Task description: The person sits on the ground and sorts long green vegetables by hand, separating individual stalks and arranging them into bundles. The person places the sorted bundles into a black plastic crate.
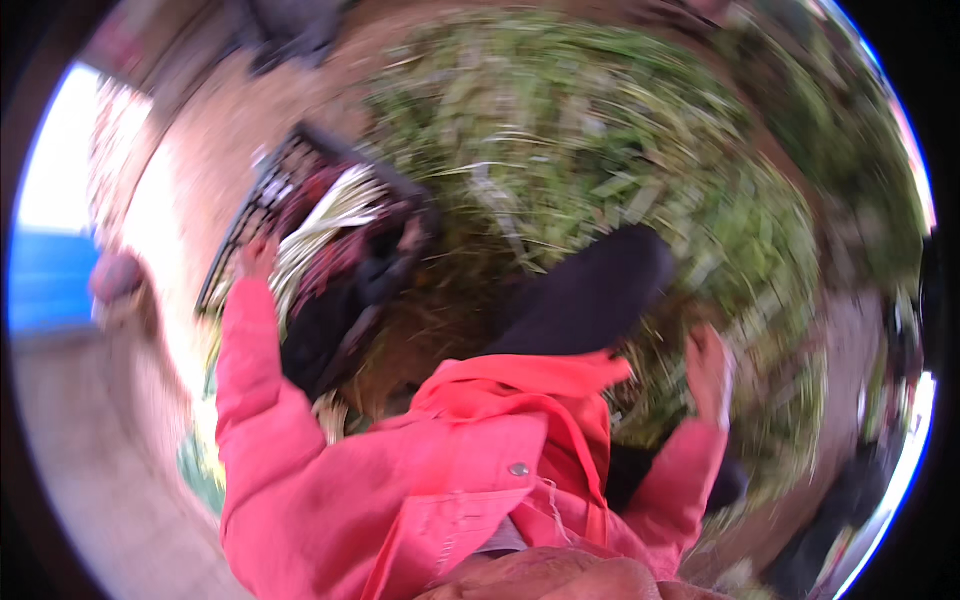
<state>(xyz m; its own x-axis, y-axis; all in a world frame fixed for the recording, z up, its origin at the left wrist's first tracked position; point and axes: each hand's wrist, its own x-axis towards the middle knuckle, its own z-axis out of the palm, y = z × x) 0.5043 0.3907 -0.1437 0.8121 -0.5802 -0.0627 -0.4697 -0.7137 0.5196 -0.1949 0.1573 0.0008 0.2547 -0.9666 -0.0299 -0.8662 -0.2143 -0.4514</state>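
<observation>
My left hand [257, 259] is at the near left side of a black plastic crate [240, 214], beside the lower end of a bundle of long pale green stalks [330, 210]. Blur hides whether its fingers grip the stalks or only touch them. Under the bundle lies dark red, stringy or net-like material [319, 262] in the crate. Out to the right, my right hand [707, 371] hangs over a wide heap of green leaves and stalks [585, 135]. Its fingers look partly curled, and motion blur hides whether anything is in them.
My dark-trousered knee [600, 285] sticks out between crate and heap. Brown floor [277, 97] runs behind the crate. A dark grey shape [289, 30] stands at the top left. Near the left rim is a round purplish object [116, 276]. More greenery [810, 127] lies at the upper right.
</observation>
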